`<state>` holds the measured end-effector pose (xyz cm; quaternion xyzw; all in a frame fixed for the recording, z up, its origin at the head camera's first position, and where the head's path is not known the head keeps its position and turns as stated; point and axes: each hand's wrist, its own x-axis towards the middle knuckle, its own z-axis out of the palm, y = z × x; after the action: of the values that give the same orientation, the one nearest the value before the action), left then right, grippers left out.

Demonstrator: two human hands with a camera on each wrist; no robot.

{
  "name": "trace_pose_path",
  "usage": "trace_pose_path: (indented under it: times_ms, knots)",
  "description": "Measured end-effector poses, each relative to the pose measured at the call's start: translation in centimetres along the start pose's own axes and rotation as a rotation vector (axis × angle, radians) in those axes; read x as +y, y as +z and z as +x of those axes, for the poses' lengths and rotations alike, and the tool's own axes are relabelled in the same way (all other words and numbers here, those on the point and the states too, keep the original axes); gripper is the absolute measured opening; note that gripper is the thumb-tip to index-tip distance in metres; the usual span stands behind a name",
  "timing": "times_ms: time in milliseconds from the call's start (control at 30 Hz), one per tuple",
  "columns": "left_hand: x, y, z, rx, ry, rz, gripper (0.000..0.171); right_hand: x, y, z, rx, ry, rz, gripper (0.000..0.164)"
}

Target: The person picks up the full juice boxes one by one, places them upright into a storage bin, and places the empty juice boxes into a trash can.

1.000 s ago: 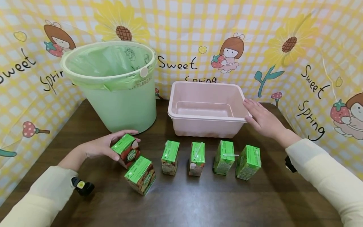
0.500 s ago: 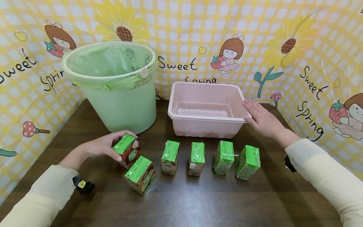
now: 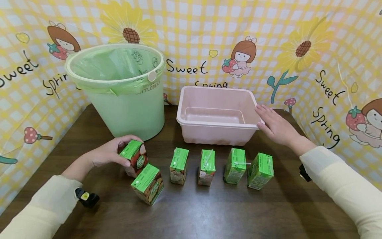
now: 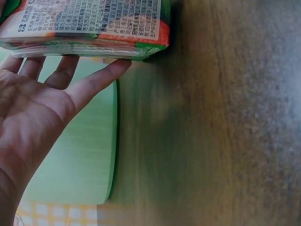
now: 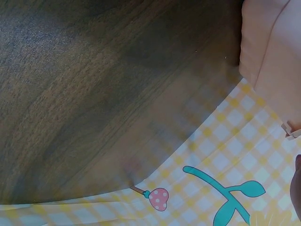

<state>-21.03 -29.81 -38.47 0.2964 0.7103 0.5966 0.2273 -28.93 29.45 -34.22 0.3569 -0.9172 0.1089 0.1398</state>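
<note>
My left hand (image 3: 110,152) grips a red-sided juice box (image 3: 138,161) with a green top, thumb on its near side and fingers round the far side. In the left wrist view the printed side of this juice box (image 4: 94,21) shows, with fingers (image 4: 96,82) along its edge. Just in front of it stands a brown-sided juice box (image 3: 149,186), overlapping it in the head view. My right hand (image 3: 276,124) rests with straight fingers on the right rim of a pink plastic bin (image 3: 215,132). Only a sliver of that hand shows in the right wrist view.
A large green bucket (image 3: 134,113) with a bag liner stands at the back left. Across the middle of the dark table (image 3: 209,215) stand several more juice boxes, among them one (image 3: 179,166) left of centre and one (image 3: 261,171) at the right end.
The left hand has drawn its fingers closer round the red juice box, which has shifted and turned very slightly. The right hand has stayed on the bin's rim.
</note>
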Motion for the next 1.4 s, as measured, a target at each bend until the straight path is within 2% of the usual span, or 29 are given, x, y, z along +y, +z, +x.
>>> trace_pose_path:
  times_ms: [433,733,1033,1400]
  knots:
    - [2.7,0.3,0.0,0.083,0.039,0.132,0.069,-0.1,-0.1,0.2,-0.010,0.019,-0.007,0.060]
    - [5.1,0.4,0.6,0.085,0.092,0.192,0.068,-0.1,-0.2,0.1,-0.012,0.020,-0.007,0.060]
    - [8.0,1.1,1.7,0.096,0.111,0.234,0.069,-0.1,-0.2,0.1,-0.013,0.025,-0.005,0.061]
    - [11.5,2.9,3.8,0.121,0.143,0.262,0.069,0.3,-0.1,0.3,-0.014,0.014,-0.008,0.061]
